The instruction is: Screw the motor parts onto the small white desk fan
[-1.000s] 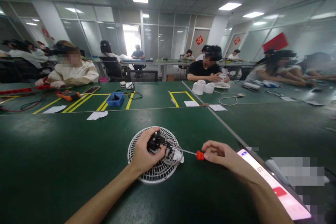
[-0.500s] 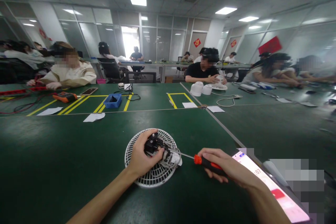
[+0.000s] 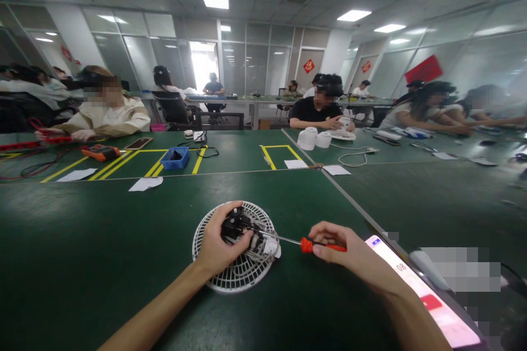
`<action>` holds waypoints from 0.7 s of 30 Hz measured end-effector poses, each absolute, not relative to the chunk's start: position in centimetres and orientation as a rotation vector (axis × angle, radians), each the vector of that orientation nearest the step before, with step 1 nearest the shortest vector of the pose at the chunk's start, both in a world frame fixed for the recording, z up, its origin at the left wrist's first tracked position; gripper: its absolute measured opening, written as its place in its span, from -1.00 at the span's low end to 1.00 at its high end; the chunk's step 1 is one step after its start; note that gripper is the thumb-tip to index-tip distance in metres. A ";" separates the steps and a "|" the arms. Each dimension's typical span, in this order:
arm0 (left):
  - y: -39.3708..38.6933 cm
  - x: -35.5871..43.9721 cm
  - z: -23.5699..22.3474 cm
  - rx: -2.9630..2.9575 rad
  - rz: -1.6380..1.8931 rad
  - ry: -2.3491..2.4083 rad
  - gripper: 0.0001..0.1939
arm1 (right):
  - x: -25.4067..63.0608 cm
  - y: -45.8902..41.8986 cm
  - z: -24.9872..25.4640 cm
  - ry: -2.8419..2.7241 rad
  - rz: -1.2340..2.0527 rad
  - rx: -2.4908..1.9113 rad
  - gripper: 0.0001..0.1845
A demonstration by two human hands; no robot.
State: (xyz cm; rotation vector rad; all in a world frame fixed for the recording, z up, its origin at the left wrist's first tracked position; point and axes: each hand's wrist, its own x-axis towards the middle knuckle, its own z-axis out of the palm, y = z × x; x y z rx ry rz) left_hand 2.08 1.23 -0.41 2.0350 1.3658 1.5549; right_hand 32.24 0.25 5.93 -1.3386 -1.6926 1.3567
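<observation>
A round white fan grille [image 3: 201, 273] lies on the green table with a black mechanism [image 3: 234, 222] and pale wires over its middle. My left hand [image 3: 214, 247] is closed around that black mechanism, thumb on the near side and fingers over the far side. To the right, my right hand [image 3: 349, 249] grips a red and black screwdriver [image 3: 307, 245] by its handle. Its shaft points left, and the tip reaches in by the mechanism near my left thumb. The exact spot the tip touches is too small to make out.
A lit phone [image 3: 428, 296] lies right of my right arm. Farther off are a blue bin [image 3: 175, 159], paper slips [image 3: 146, 184], an orange multimeter [image 3: 100, 152] and white fan parts [image 3: 308, 140]. Across the table, a person in black [image 3: 315, 112] handles a white part.
My right hand has shifted its hold on the screwdriver: the fingers are now raised around the handle, with the thumb lower. My left hand still holds the mechanism.
</observation>
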 end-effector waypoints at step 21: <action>1.1 1.8 -0.3 2.019 1.561 1.372 -0.46 | 32.4 0.2 5.8 -1.722 1.338 -1.356 -0.59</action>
